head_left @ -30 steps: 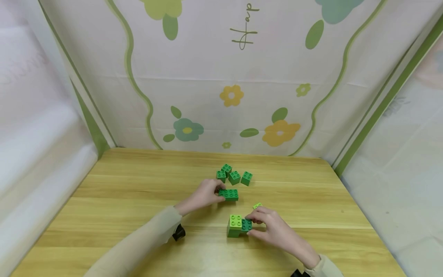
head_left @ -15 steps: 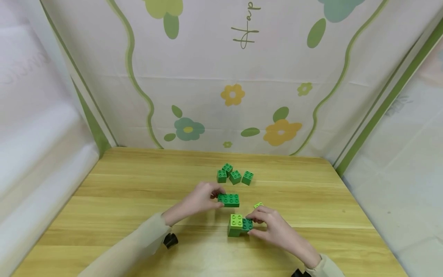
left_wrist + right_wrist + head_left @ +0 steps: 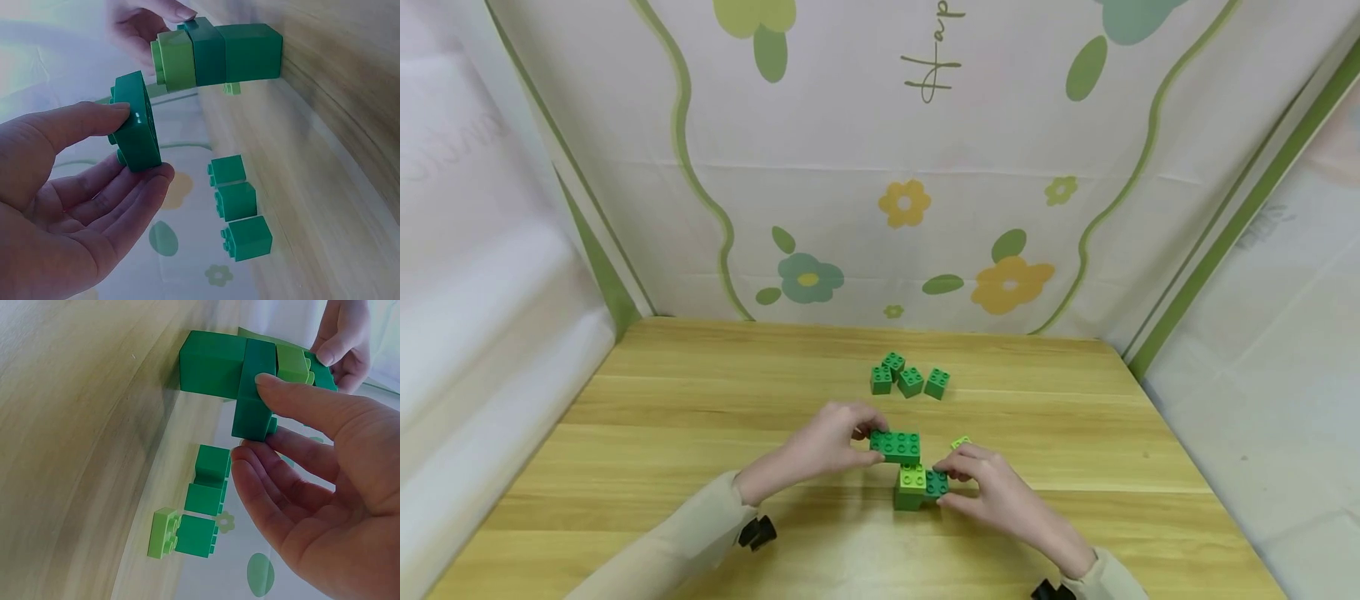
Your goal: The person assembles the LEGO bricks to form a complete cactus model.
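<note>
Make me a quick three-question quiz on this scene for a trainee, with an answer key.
1. Count: in the head view, how many small green bricks are grouped farthest from the person?
2. True or false: the left hand holds the eight-stud brick.
3. Choose: what colour is the brick seated on the dark green brick that the right hand pinches? A red, B light green, C white.

Key: 1. Four. 2. True. 3. B, the light green brick.

Wood-grain tabletop point(image 3: 700, 400); white flower-print sheet point(image 3: 820, 125) behind; pale side sheets point(image 3: 490, 292) left, right.
</note>
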### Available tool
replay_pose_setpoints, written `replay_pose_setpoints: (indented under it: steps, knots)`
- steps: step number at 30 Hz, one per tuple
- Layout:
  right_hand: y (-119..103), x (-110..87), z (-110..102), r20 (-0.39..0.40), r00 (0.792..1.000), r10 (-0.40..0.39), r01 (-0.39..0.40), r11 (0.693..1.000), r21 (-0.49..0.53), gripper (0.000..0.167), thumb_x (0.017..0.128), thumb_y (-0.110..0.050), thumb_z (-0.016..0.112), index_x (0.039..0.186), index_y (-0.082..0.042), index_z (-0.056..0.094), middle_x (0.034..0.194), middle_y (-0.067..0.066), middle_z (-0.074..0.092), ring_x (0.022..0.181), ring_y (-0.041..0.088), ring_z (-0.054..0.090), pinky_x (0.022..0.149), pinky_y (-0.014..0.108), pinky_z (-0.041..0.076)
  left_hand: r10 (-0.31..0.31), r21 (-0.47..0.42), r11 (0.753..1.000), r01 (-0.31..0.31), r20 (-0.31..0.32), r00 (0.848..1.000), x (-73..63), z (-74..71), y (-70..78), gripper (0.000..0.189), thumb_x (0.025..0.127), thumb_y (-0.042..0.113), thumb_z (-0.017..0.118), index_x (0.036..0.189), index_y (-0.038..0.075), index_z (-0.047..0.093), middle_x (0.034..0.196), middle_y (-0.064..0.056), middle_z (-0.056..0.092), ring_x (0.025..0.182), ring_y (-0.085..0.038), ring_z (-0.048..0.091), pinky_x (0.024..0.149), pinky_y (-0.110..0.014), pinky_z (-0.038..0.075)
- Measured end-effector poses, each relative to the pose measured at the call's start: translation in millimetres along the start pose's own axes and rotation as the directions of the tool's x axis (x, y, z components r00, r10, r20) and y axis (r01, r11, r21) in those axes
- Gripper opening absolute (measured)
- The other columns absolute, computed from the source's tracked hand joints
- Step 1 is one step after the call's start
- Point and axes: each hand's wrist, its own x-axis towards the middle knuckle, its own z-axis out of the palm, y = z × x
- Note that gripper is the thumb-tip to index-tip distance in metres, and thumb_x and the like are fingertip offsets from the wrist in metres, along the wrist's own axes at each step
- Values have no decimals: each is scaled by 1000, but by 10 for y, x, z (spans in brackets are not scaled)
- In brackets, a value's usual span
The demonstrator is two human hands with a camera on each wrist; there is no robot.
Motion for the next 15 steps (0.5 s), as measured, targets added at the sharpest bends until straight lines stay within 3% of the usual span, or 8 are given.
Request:
replay_pose_setpoints:
  steps: [6,15]
  knots:
    - [2,1,-1,-2,1000,0,0,1000,-1,32,79,-14,82,109,-8,72,96,-1,66,81,14,64,70,22,59,18,2,1000,-18,20,1000,-24,36,37,27,81,12,80,105,5,71,101,-8,74,87,-20,69,77,-28,62]
    - [2,-2,16,-26,999,-36,36,999,-10,31,78,-12,82,107,-8,72,95,-1,66,79,13,63,68,21,58,23,-8,1000,-23,30,999,-72,95,55,28,80,11,81,106,5,71,101,-6,73,86,-14,68,76,-18,59]
